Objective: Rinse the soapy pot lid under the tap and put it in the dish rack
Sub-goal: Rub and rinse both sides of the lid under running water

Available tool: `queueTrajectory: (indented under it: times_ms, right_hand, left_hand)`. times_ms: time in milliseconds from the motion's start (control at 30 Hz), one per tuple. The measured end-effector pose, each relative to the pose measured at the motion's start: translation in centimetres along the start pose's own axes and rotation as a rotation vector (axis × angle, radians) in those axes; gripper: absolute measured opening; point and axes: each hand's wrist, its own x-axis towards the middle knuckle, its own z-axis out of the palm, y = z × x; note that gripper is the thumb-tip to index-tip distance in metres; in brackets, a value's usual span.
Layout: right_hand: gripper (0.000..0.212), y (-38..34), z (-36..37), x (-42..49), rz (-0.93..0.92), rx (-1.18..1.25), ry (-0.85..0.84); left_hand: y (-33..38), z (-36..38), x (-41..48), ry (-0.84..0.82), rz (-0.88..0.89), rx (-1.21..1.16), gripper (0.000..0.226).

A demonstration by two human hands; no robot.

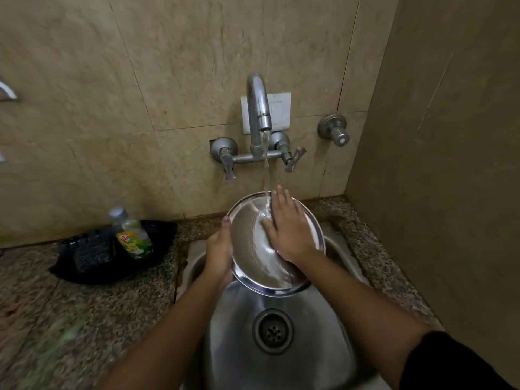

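Pretty dim, warm light; glare on the sink (284,370), counter (56,319) blurry bottom left, wide-angle bending at edges.

Single head-worn wide-angle view, close, steeply down over sink (281,370) toward tiled wall (168,66).

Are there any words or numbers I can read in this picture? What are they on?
"Vim", partly blurred: red lettering on the yellow-green label of the dish soap bottle in the black tray.
The smaller print on that label is too blurred to read.
Nothing else carries any writing.
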Motion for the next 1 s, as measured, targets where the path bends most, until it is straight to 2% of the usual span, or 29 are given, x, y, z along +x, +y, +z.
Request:
queueTrajectory:
  times_ms: [67,167,267,333,400,467,600,667,767,833,1000]
  right_hand:
    - [0.068,-3.0,0.0,0.9,-0.102,0.080,0.011]
    - [0.064,-4.7,0.3,-1.0,-0.370,0.106,-0.077]
    - [0.073,-2.7,-0.2,-4.1,-0.548,0.084,-0.232]
    - [0.081,-0.4,-1.1,-5.4,-0.614,-0.016,-0.310]
    - [0.078,1.8,-2.1,-6.0,-0.643,-0.112,-0.343]
    - [0.068,3.1,-3.2,-6.2,-0.675,-0.081,-0.302]
    - [0.035,3.6,-5.2,-5.8,-0.765,0.175,-0.002]
    - [0.030,3.2,-6.0,-5.2,-0.647,0.280,0.070]
    - [0.022,1.5,-6.5,-4.2,-0.209,0.664,0.174]
    - [0.019,0.6,-6.7,-2.9,0.069,0.938,0.234]
    - [0.035,1.8,-5.4,-1.6,0.562,1.336,0.117]
  left_hand:
    - [0.1,0.6,-0.3,-0.018,0.003,-0.027,0.043]
    - [0.5,0.5,-0.2,-0.030,0.011,-0.061,0.043]
    - [1.0,-0.1,0.1,-0.009,0.009,-0.034,0.046]
    - [1.2,-0.5,0.4,0.030,-0.016,-0.039,0.043]
    - [1.0,-0.7,0.6,0.027,-0.035,-0.048,0.040]
    - [0.8,-0.7,0.7,0.003,-0.066,-0.065,0.040]
    - [0.9,-0.9,0.4,-0.115,-0.221,-0.254,0.056]
    - [0.9,-1.5,0.5,-0.157,-0.228,-0.287,0.063]
    - [0.5,-2.3,0.8,-0.183,-0.115,-0.149,0.069]
    - [0.2,-2.3,0.7,-0.149,-0.041,-0.091,0.064]
    - [0.7,-2.3,0.8,0.064,0.059,-0.126,0.044]
